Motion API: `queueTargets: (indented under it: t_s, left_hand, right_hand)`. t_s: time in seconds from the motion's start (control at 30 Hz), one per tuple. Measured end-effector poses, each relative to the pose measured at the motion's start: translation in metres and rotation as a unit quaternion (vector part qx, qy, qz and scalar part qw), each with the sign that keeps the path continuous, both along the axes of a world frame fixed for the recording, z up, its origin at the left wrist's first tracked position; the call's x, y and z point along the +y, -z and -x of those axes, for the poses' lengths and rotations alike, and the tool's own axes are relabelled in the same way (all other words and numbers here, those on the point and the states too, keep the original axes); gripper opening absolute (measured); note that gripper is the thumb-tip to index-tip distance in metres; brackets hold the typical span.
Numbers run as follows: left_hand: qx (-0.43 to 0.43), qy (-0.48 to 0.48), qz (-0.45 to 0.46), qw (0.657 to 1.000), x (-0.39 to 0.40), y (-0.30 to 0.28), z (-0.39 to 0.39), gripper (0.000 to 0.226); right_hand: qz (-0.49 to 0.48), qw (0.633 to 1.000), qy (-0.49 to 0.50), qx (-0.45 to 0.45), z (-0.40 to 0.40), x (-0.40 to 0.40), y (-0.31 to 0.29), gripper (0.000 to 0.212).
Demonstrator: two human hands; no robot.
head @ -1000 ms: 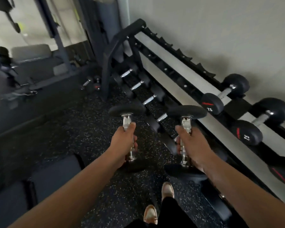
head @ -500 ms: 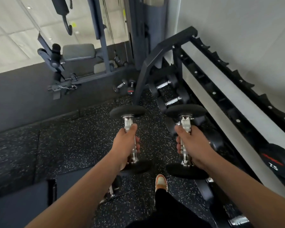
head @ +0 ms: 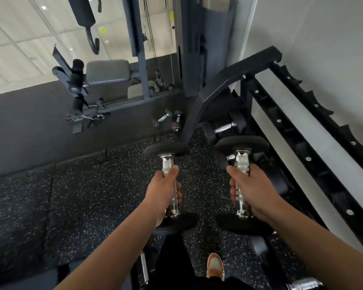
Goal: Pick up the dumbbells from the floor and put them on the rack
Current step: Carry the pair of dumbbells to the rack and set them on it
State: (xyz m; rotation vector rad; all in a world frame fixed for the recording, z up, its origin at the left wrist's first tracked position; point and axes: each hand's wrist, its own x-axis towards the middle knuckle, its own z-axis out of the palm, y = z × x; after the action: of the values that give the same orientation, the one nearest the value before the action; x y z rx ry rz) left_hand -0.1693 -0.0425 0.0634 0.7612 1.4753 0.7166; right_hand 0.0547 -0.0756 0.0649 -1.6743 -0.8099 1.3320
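Note:
My left hand (head: 162,192) grips the chrome handle of a black-headed dumbbell (head: 166,149), held off the speckled floor with its far head pointing away from me. My right hand (head: 253,191) grips a second, similar dumbbell (head: 241,146) the same way, just left of the rack. The black tiered dumbbell rack (head: 281,114) runs along the wall on the right; its upper saddles in view are bare. One dumbbell (head: 224,129) lies on its lowest tier at the near end. Two small dumbbells (head: 170,120) lie on the floor by the rack's end post.
A multi-gym machine (head: 105,78) with a padded seat stands at the back left. A bench edge (head: 29,277) sits at the bottom left. My orange shoe (head: 215,265) is on the rubber floor below my hands. A chrome handle (head: 304,284) shows at the bottom right.
My view has swung left along the rack toward its end post, so the 7.5 and 15 dumbbells have left the frame. Both hands keep their grips in the same pose.

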Motion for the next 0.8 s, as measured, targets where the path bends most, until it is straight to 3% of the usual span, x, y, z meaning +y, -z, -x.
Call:
queueTargets:
  t_s: [0.47, 0.8]
  left_hand:
    - [0.022, 0.173, -0.011, 0.985, 0.269, 0.02, 0.008, 0.035]
    - [0.033, 0.326, -0.026, 0.944, 0.398, 0.018, -0.087, 0.034]
  right_hand:
    - [0.025, 0.987, 0.157, -0.002, 0.034, 0.192, 0.006, 0.018]
    - [0.047, 0.948, 0.315, 0.01, -0.021, 0.265, 0.004, 0.021]
